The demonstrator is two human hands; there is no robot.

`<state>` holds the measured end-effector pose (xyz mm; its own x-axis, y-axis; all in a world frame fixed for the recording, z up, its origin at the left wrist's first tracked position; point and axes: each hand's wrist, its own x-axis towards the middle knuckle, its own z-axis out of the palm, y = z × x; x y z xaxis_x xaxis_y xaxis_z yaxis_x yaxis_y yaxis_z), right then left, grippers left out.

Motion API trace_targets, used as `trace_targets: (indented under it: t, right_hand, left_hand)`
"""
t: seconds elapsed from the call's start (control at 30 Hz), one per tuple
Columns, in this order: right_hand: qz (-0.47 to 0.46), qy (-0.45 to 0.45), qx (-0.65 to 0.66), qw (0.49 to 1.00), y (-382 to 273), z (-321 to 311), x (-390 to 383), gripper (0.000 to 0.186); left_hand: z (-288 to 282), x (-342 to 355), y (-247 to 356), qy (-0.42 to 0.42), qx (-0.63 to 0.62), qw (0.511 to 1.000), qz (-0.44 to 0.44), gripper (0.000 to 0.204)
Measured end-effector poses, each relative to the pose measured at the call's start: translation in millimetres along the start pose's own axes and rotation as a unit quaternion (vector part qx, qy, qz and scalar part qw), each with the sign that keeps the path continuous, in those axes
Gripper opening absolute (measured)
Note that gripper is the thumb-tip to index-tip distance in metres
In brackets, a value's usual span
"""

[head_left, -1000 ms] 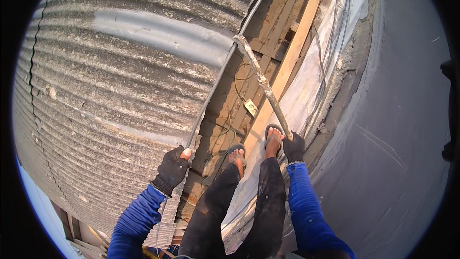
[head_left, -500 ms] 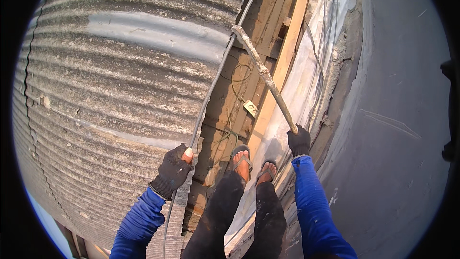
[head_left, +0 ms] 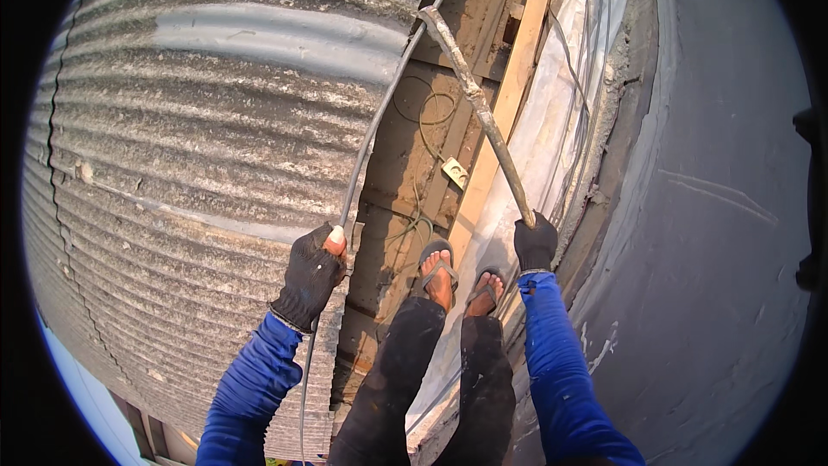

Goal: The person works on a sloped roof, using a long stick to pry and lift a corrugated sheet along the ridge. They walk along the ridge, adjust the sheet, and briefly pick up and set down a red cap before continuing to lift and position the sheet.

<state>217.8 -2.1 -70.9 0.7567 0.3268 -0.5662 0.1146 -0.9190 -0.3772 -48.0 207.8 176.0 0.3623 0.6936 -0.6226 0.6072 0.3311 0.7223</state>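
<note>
My left hand (head_left: pixel 309 279), in a dark knitted glove with the thumb tip bare, is closed around a grey cable (head_left: pixel 366 142). The cable runs up along the broken edge of a corrugated roof sheet (head_left: pixel 216 138) and hangs below my fist. My right hand (head_left: pixel 536 244), gloved the same way, grips the lower end of a long stick (head_left: pixel 479 108) crusted with pale, flaky material. Its far end bends toward the cable and meets or overlaps it; whether it hooks the cable I cannot tell.
My sandalled feet stand on a pale sheet-covered strip (head_left: pixel 517 198) beside a wooden beam (head_left: pixel 496 155). Left of the beam, a recess holds a white socket block (head_left: pixel 454 173) with its looped cord. Thin wires (head_left: pixel 595 52) run along the strip. A smooth grey surface (head_left: pixel 716 207) lies right.
The view has shifted, so most things sit slightly higher in the picture. The stick's far end has moved a little farther up along the cable. Both grips stay the same.
</note>
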Motion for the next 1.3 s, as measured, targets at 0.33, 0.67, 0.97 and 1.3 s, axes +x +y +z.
trace_targets:
  t: [0.33, 0.67, 0.97, 1.3]
  right_hand:
    - [-0.068, 0.030, -0.057, 0.996, 17, -40, 33, 0.035]
    - [-0.115, 0.003, -0.019, 0.993, 18, -27, 34, 0.028]
    - [-0.113, -0.016, -0.046, 0.992, 25, -18, 21, 0.036]
    - [-0.078, -0.038, -0.040, 0.995, 31, -28, 14, 0.043]
  left_hand:
    - [2, 1, -1, -0.044, -0.041, 0.996, -0.060, 0.044]
    - [-4, -10, 17, -0.060, -0.039, 0.995, -0.068, 0.043]
    - [2, -13, 14, -0.046, -0.050, 0.996, -0.060, 0.045]
    - [0, -14, 20, -0.058, -0.079, 0.992, -0.076, 0.044]
